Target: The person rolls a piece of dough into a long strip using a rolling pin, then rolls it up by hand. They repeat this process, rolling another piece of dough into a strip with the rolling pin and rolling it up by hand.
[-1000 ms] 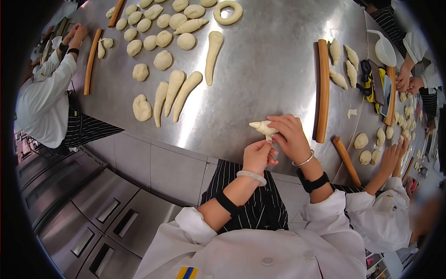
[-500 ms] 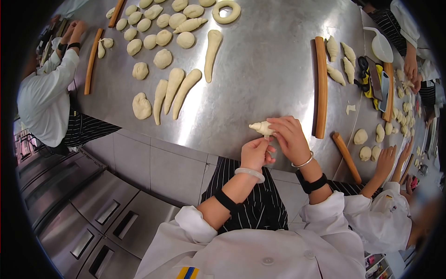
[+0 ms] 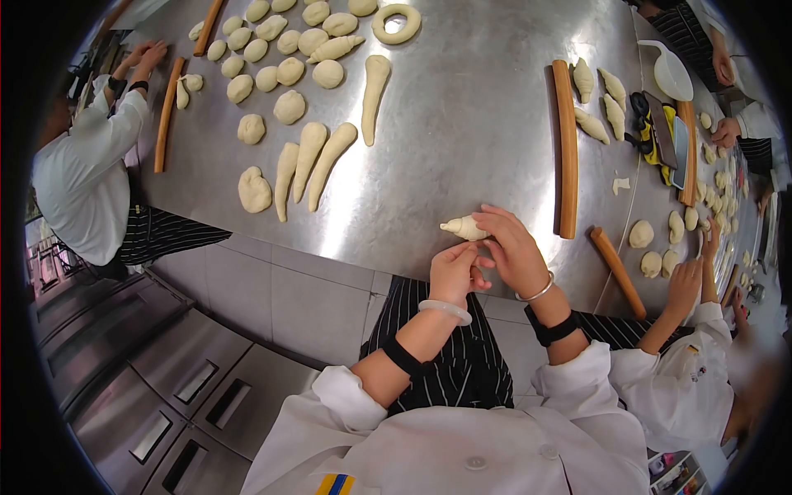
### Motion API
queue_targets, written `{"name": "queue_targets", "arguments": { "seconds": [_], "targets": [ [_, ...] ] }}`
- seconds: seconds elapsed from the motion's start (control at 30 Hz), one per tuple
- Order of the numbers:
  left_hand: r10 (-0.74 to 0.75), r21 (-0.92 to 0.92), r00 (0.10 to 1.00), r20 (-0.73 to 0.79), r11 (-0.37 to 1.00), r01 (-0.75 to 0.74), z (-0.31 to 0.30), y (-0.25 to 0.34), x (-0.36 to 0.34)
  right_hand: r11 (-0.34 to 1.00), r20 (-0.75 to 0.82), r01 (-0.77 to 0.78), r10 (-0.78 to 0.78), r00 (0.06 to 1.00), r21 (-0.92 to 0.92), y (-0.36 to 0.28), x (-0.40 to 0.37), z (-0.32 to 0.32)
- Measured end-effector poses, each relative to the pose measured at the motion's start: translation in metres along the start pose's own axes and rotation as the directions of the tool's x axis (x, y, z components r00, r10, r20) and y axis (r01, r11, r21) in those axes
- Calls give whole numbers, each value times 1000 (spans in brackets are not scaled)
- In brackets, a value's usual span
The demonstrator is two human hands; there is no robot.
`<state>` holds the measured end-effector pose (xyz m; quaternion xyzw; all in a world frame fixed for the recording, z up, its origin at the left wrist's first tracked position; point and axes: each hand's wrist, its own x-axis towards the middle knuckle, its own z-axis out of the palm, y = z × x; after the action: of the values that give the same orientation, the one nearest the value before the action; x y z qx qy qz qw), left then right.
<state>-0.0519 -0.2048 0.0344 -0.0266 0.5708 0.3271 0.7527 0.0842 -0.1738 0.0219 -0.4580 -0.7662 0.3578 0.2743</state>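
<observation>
A ridged, rolled-up dough roll point(image 3: 462, 227) lies near the front edge of the steel table. My right hand point(image 3: 510, 247) curls over its right end, fingers bent around it. Just below, my left hand point(image 3: 459, 271) pinches with thumb and forefinger at the roll's lower edge; the dough between those fingertips is mostly hidden. Off to the left lie tapered dough strips point(image 3: 309, 161), a longer strip point(image 3: 374, 99) and a flattened round of dough point(image 3: 254, 190).
Several dough balls point(image 3: 289, 107) and a dough ring point(image 3: 397, 24) cover the back left. A rolling pin point(image 3: 564, 148) lies right of my hands, beside shaped rolls point(image 3: 591, 124). A white scoop point(image 3: 671, 74) is farther right. Co-workers stand at both sides, one sleeve point(image 3: 672, 379) close on my right.
The short dough tail under the roll, visible between my left fingertips before, is now hardly seen. My left hand is slightly closer to the right one. The view has shifted a little.
</observation>
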Motion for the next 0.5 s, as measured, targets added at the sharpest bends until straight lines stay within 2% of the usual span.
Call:
{"name": "queue_targets", "arguments": {
  "seconds": [0.1,0.17,0.2,0.23,0.27,0.3,0.37,0.4,0.43,0.5],
  "targets": [
    [39,36,998,54,998,-41,-3,2,-7,994,17,90,-89,996,-65,-1,-4,1],
    [111,266,986,126,954,-142,-7,3,-10,987,23,118,-117,993,-106,-5,-4,3],
    [116,266,986,122,953,-145,-11,0,-10,979,29,143,-140,990,-146,-7,-4,4],
    [415,518,893,175,732,-442,-16,-4,-10,979,29,147,-144,989,-143,-10,-2,5],
    [635,692,709,307,362,-625,-18,-6,-13,972,21,141,-139,990,-187,-12,-1,6],
    [638,693,706,307,359,-625,-23,-7,-19,964,12,134,-134,991,-232,-15,0,6],
    [556,507,781,285,603,-615,-35,-4,-38,975,2,94,-95,995,-201,-15,3,9],
    [502,451,835,226,706,-546,-39,1,-52,984,-4,51,-53,999,-170,-14,4,11],
    [508,453,829,236,697,-556,-50,1,-59,983,-16,55,-59,998,-176,-13,6,12],
    [495,405,853,166,754,-516,-76,0,-66,985,-87,-166,170,982,54,-9,10,13]
  ]
}}
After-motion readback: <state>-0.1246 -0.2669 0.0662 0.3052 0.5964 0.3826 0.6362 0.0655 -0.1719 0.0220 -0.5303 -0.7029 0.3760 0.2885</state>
